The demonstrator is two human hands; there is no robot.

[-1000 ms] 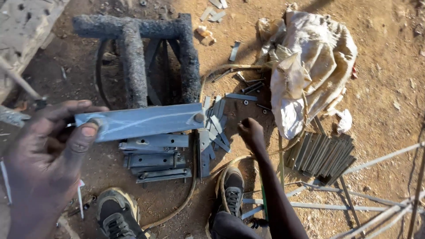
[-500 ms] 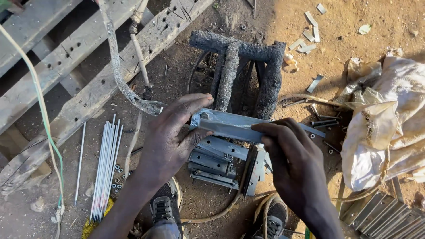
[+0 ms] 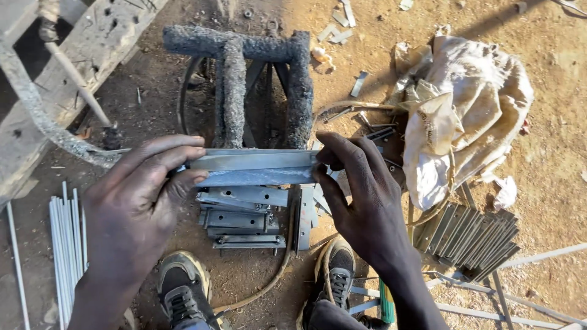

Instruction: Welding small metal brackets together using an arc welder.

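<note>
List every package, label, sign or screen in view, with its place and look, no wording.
No labels, signs or screens show.
Sack: the only packaging-like thing, a crumpled, dirty off-white cloth bag lying on the dirt at upper right, beyond the right hand.
Metal strip: plain grey and unmarked, held level between the left hand and the right hand.

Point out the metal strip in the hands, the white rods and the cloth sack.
metal strip (image 3: pixel 254 161), head view, middle of its upper face
white rods (image 3: pixel 66 235), head view, mid-length of the bundle
cloth sack (image 3: pixel 471 104), head view, its crumpled centre
</note>
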